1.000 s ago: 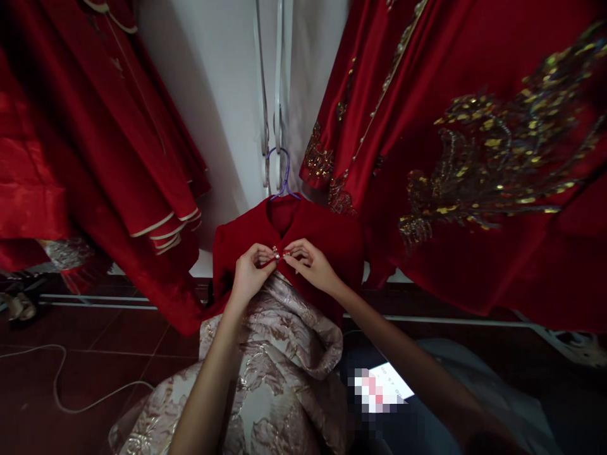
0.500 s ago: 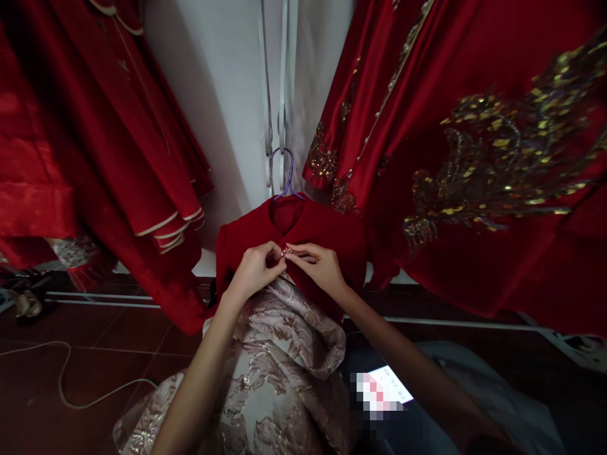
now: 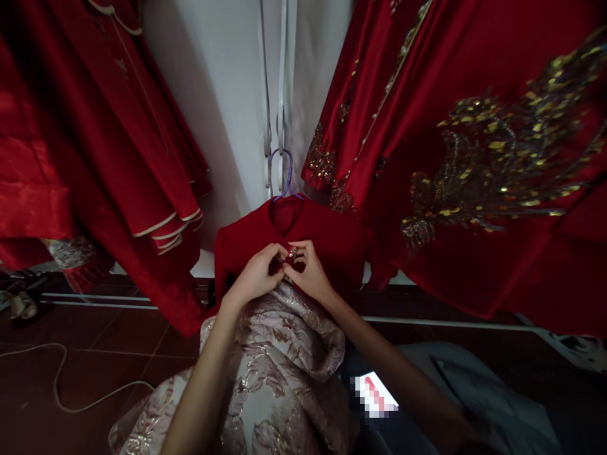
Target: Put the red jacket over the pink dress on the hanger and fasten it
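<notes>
Here, fingers (image 3: 271,258) on velvety red jacket (image 3: 337,243)

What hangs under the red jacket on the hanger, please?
A pale brocade skirt spills out below the red jacket. Its top is hidden by the jacket and by the left hand and right hand pinching its front.

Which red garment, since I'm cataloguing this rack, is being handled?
The short plain red top on the purple hanger, pinched at its front by the left hand and right hand; the gold-embroidered robe and cream-trimmed robes hang untouched.
</notes>
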`<action>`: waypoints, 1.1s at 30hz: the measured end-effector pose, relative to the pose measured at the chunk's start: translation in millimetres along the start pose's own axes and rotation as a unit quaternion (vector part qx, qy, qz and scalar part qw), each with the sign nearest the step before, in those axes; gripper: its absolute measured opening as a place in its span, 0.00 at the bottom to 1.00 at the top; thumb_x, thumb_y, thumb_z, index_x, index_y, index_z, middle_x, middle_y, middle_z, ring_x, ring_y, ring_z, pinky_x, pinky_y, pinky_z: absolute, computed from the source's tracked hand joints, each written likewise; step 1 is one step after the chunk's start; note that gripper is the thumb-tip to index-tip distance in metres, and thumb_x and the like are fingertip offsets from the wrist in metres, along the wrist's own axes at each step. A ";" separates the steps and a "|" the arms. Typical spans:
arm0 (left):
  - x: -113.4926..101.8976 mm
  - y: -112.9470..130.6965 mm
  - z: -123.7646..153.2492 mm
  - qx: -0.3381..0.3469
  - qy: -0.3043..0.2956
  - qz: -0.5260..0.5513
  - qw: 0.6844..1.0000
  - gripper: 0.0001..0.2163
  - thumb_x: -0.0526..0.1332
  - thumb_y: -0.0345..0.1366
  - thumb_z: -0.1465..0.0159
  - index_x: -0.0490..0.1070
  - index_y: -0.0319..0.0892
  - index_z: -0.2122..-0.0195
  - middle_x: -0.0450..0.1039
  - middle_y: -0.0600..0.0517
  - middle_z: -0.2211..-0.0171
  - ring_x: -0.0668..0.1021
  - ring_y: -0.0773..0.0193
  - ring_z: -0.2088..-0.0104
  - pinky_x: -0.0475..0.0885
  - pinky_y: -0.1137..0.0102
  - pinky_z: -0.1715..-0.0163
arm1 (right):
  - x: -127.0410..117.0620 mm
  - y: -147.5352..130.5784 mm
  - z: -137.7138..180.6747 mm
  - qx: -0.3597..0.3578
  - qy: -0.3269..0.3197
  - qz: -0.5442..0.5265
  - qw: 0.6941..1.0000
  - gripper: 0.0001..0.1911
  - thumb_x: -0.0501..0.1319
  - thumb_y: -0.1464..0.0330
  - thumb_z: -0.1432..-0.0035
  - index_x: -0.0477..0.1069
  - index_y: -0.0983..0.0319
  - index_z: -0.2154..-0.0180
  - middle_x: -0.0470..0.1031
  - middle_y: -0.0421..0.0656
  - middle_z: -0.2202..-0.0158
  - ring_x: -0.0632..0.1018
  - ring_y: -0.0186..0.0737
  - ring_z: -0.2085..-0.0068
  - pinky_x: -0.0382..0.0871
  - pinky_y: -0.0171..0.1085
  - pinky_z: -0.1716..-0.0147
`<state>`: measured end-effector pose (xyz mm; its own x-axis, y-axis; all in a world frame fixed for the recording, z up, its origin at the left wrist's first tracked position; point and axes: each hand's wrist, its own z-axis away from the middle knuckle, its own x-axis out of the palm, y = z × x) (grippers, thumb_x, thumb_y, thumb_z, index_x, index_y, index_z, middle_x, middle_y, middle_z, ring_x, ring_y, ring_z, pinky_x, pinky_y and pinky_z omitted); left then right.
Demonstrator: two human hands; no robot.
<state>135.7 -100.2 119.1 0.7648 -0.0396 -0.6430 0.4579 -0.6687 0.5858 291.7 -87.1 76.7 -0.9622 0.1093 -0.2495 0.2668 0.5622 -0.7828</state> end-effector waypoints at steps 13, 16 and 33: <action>-5.3 -52.4 98.2 -0.172 0.044 -0.018 0.984 0.07 0.55 0.36 0.40 0.71 0.42 0.64 0.74 0.51 0.66 0.75 0.63 0.65 0.69 0.70 0.61 | -72.1 44.9 50.9 0.149 -0.054 0.194 0.968 0.08 0.54 0.64 0.50 0.69 0.60 0.73 0.72 0.41 0.73 0.73 0.40 0.70 0.66 0.39 0.65; -20.7 -27.2 82.8 -0.177 0.029 0.062 0.982 0.11 0.54 0.41 0.39 0.70 0.41 0.71 0.72 0.53 0.73 0.73 0.66 0.71 0.69 0.74 0.68 | -85.2 35.2 35.0 0.215 0.011 0.058 0.975 0.12 0.51 0.62 0.48 0.69 0.59 0.74 0.74 0.40 0.74 0.75 0.41 0.69 0.69 0.38 0.67; 111.3 -41.7 14.4 -0.281 -0.051 0.463 0.839 0.20 0.56 0.52 0.44 0.64 0.38 0.64 0.68 0.55 0.80 0.67 0.73 0.85 0.60 0.78 0.88 | -40.2 -6.8 20.0 0.258 0.048 -0.175 0.949 0.14 0.46 0.63 0.46 0.67 0.59 0.67 0.75 0.41 0.77 0.77 0.42 0.72 0.71 0.37 0.74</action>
<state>195.3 -87.4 16.0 0.8810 -0.4317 0.1933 -0.1474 0.1378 0.9794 329.6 -111.7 80.7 -0.9908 0.0785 0.1104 -0.1019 0.1043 -0.9893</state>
